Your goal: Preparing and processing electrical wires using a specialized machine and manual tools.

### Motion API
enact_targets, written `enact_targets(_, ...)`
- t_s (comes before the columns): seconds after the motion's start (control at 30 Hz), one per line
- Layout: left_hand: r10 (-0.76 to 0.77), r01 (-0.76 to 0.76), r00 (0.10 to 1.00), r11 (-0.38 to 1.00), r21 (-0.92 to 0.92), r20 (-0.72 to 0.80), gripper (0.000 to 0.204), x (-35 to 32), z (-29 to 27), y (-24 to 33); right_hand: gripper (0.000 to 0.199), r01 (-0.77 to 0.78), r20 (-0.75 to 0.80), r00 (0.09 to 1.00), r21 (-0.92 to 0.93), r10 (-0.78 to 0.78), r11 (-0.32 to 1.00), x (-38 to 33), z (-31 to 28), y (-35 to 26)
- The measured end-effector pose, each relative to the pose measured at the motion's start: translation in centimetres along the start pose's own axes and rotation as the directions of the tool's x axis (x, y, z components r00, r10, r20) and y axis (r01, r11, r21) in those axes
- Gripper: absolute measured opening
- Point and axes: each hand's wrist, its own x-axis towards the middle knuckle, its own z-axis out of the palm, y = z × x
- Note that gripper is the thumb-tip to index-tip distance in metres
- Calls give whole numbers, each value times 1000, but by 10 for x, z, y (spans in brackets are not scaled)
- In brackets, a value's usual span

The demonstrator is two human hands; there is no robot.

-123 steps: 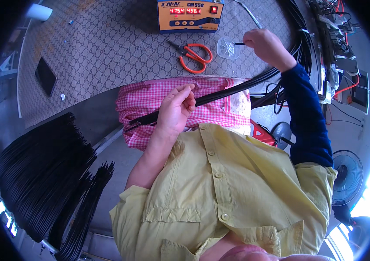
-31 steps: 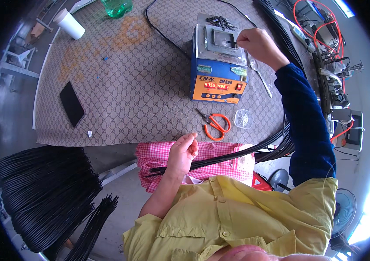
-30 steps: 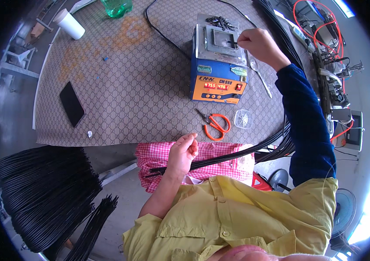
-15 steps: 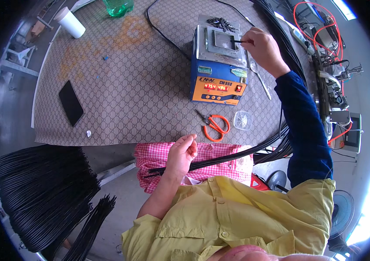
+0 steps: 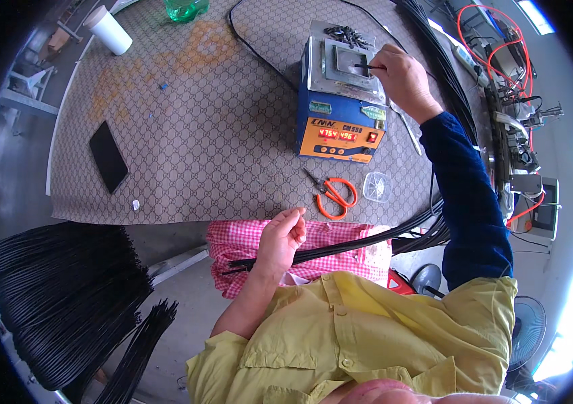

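My right hand (image 5: 402, 75) reaches out over the blue and orange box machine (image 5: 341, 111) and pinches a thin black wire end (image 5: 365, 66), holding it over the metal plate on top. My left hand (image 5: 283, 237) rests curled on a bundle of long black wires (image 5: 340, 246) lying across the pink checked cloth (image 5: 239, 244) on my lap, fingers closed loosely around them. Orange-handled scissors (image 5: 332, 193) lie at the table's near edge, beside a small clear round dish (image 5: 376, 186).
A black phone (image 5: 108, 155) lies at the left of the patterned tabletop (image 5: 199, 135). A white cup (image 5: 110, 29) and a green bottle (image 5: 185, 8) stand at the far edge. Large bundles of black wires (image 5: 64, 296) hang at lower left. Red cables and devices (image 5: 508, 81) crowd the right.
My right hand moved from the far right of the table to the top of the box machine and set the wire end over its plate. The left hand stays on the bundle.
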Motion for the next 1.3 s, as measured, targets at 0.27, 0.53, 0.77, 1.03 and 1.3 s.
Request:
enact_targets(0.27,4,-4,1000,1000,-1,5,15,0,0,0,8,-13,20,1000,39,12,999,0,1,0)
enact_targets(0.53,5,-5,1000,1000,4,6,16,0,-1,0,9,-33,38,999,30,32,999,0,1,2)
enact_targets(0.77,5,-5,1000,1000,-7,-16,15,-1,3,1,7,-7,42,999,46,5,999,4,-8,1)
enact_targets(1.03,-3,3,1000,1000,8,-9,17,0,0,0,5,123,140,985,-153,-102,981,17,-16,3)
enact_targets(1.3,-4,4,1000,1000,-3,-4,17,0,0,1,5,327,234,939,-380,-252,866,31,-20,-18)
